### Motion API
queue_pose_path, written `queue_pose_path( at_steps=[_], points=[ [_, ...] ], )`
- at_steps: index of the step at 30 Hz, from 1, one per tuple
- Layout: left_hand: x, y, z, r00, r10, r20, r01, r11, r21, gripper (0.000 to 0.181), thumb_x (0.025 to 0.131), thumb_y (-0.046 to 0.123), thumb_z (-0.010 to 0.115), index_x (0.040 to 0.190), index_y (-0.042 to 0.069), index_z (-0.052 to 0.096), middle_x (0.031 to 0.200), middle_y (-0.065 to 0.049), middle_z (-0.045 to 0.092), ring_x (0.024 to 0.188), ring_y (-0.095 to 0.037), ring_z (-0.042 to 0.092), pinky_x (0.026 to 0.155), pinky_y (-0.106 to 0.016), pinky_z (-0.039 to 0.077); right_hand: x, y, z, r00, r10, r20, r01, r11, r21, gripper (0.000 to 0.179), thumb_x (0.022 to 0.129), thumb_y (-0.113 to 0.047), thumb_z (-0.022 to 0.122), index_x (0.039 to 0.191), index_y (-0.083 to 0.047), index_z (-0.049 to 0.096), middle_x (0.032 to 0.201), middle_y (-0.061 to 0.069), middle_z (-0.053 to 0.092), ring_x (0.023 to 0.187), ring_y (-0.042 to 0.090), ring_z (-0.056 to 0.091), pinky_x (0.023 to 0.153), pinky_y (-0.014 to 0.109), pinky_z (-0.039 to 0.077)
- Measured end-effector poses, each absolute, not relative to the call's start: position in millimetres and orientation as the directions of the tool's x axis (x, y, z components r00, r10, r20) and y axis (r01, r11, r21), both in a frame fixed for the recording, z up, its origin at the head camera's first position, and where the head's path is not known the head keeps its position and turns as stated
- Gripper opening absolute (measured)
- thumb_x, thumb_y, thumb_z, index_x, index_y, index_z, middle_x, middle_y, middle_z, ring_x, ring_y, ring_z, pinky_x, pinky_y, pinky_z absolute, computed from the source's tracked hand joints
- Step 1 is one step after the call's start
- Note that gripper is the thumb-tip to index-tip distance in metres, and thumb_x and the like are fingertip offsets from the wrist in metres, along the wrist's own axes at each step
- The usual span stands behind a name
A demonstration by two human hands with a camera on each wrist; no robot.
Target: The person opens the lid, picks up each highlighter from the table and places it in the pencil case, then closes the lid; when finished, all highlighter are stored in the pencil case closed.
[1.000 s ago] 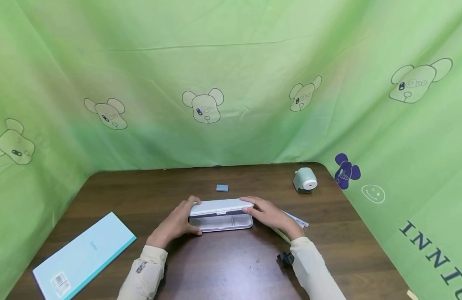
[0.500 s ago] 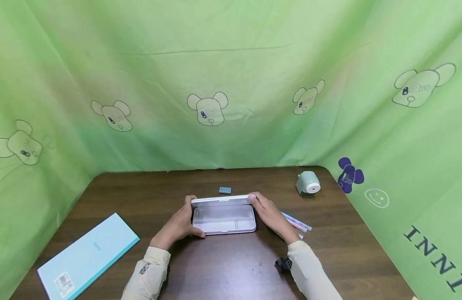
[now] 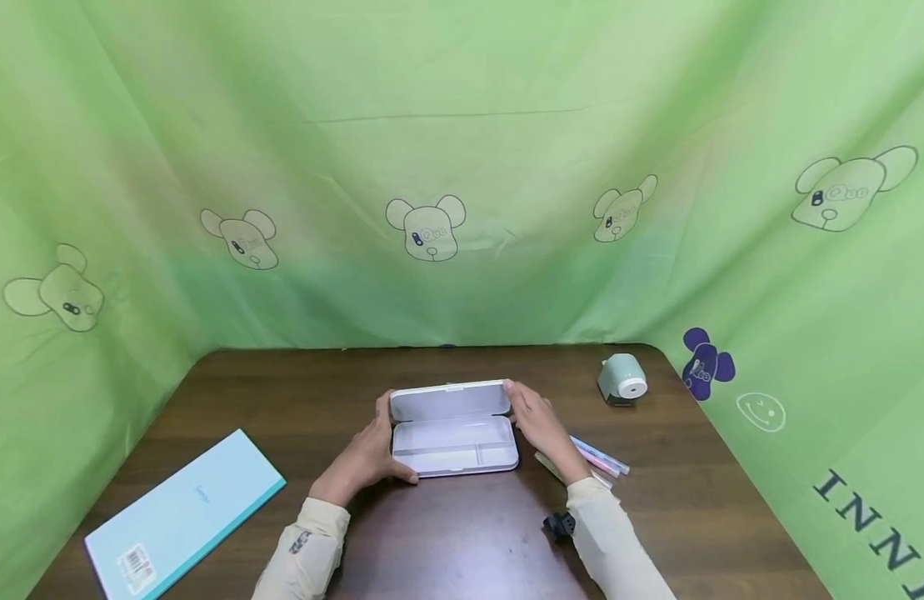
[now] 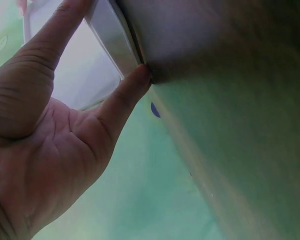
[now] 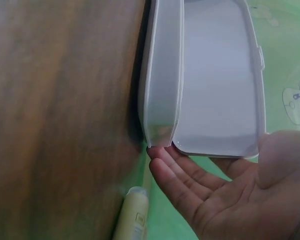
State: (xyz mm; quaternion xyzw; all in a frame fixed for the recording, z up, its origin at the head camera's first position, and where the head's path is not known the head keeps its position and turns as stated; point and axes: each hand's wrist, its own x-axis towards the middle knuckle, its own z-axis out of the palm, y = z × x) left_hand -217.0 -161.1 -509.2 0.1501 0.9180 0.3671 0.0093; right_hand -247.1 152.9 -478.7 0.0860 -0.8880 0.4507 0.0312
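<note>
A white pencil case [image 3: 456, 442] lies on the table with its lid [image 3: 450, 402] raised at the back. Its compartments, split by thin dividers, hold nothing visible. My left hand [image 3: 367, 454] grips the left end, thumb at the front edge and other fingers toward the back. In the left wrist view, a fingertip [image 4: 139, 76] touches the case's lower edge. My right hand [image 3: 540, 423] holds the lid's right corner with the thumb. The right wrist view shows several fingers [image 5: 182, 182] behind the case's end, beside the hinge, with the lid's inside [image 5: 220, 75] facing me.
Several pens [image 3: 600, 458] lie beside the right forearm; one pale yellow pen [image 5: 132, 215] shows near that hand. A mint pencil sharpener [image 3: 621, 382] stands at the back right. A light blue flat box [image 3: 187, 512] lies at the left. Green printed cloth [image 3: 342, 267] hangs behind the table.
The lid has swung up and back from nearly closed, baring the compartments. My right hand rose with it, while the left stayed at the left end. The small blue eraser is now hidden behind the lid.
</note>
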Motion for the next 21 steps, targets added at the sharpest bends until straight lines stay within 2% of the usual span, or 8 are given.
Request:
queue_pose_path(
  at_steps=[2,4,7,10,12,15,17,21],
  points=[
    [-223.0,-163.2,-521.8,-0.954,0.283,0.099,0.274,0.691,0.669,0.155,0.059,0.034,0.111,0.167,0.012,0.002,0.141,-0.035,0.062,0.122,-0.044,0.067,0.099,-0.056,0.055,-248.2,152.6,-478.0,-0.987,-0.112,0.113,-0.157,0.580,-0.799,0.047,0.119,-0.038,0.041,0.117,-0.001,0.069,0.097,0.016,0.072,0.086,0.029,0.078,0.079,0.045,0.062],
    [-225.8,-164.3,-527.6,-0.957,0.277,0.092,0.263,0.683,0.681,0.164,0.056,0.036,0.111,0.170,0.017,-0.005,0.144,-0.035,0.060,0.126,-0.044,0.065,0.102,-0.057,0.054,-249.0,151.7,-476.4,-0.989,-0.102,0.104,-0.144,0.584,-0.799,0.052,0.119,-0.041,0.040,0.123,0.001,0.070,0.096,0.015,0.073,0.084,0.029,0.077,0.076,0.044,0.062],
    [-228.1,-164.3,-532.3,-0.956,0.277,0.099,0.269,0.681,0.681,0.173,0.054,0.037,0.112,0.171,0.016,-0.015,0.144,-0.037,0.060,0.127,-0.047,0.065,0.101,-0.058,0.054,-250.1,149.4,-473.0,-0.990,-0.092,0.104,-0.139,0.597,-0.790,0.058,0.119,-0.044,0.038,0.126,0.002,0.071,0.094,0.014,0.072,0.081,0.027,0.075,0.078,0.045,0.060],
    [-226.0,-163.0,-529.9,-0.954,0.280,0.103,0.275,0.687,0.673,0.179,0.054,0.036,0.112,0.170,0.015,-0.023,0.140,-0.040,0.061,0.125,-0.053,0.064,0.098,-0.060,0.055,-253.9,148.2,-473.8,-0.988,-0.096,0.121,-0.155,0.602,-0.783,0.061,0.118,-0.048,0.036,0.116,0.002,0.072,0.090,0.014,0.071,0.077,0.026,0.073,0.078,0.047,0.058],
    [-223.0,-161.5,-524.9,-0.956,0.280,0.091,0.267,0.692,0.671,0.179,0.056,0.036,0.111,0.169,0.016,-0.027,0.141,-0.041,0.061,0.127,-0.055,0.062,0.101,-0.062,0.053,-264.3,151.2,-486.0,-0.983,-0.110,0.144,-0.181,0.601,-0.779,0.067,0.118,-0.053,0.033,0.109,0.001,0.071,0.086,0.014,0.070,0.072,0.025,0.071,0.073,0.046,0.056],
    [-216.8,-159.4,-514.5,-0.955,0.286,0.076,0.259,0.685,0.681,0.179,0.059,0.037,0.110,0.168,0.017,-0.030,0.143,-0.042,0.058,0.131,-0.057,0.059,0.103,-0.065,0.051,-287.0,157.8,-513.7,-0.983,-0.107,0.150,-0.185,0.611,-0.769,0.077,0.114,-0.066,0.029,0.111,-0.002,0.073,0.085,0.010,0.072,0.069,0.023,0.071,0.071,0.046,0.056],
    [-216.5,-159.4,-513.0,-0.951,0.298,0.084,0.275,0.688,0.672,0.177,0.060,0.037,0.109,0.168,0.017,-0.030,0.143,-0.044,0.057,0.131,-0.057,0.059,0.102,-0.065,0.052,-305.0,162.1,-536.3,-0.982,-0.092,0.162,-0.183,0.637,-0.748,0.085,0.110,-0.073,0.024,0.117,-0.006,0.075,0.091,0.008,0.075,0.078,0.024,0.073,0.078,0.049,0.058],
    [-214.9,-159.3,-510.1,-0.947,0.310,0.089,0.286,0.681,0.674,0.176,0.061,0.034,0.109,0.168,0.021,-0.030,0.148,-0.044,0.053,0.134,-0.058,0.056,0.103,-0.066,0.051,-324.6,165.9,-557.4,-0.981,-0.071,0.178,-0.179,0.677,-0.714,0.095,0.107,-0.079,0.019,0.123,-0.006,0.077,0.107,0.012,0.079,0.102,0.040,0.074,0.095,0.067,0.053]
  ],
)
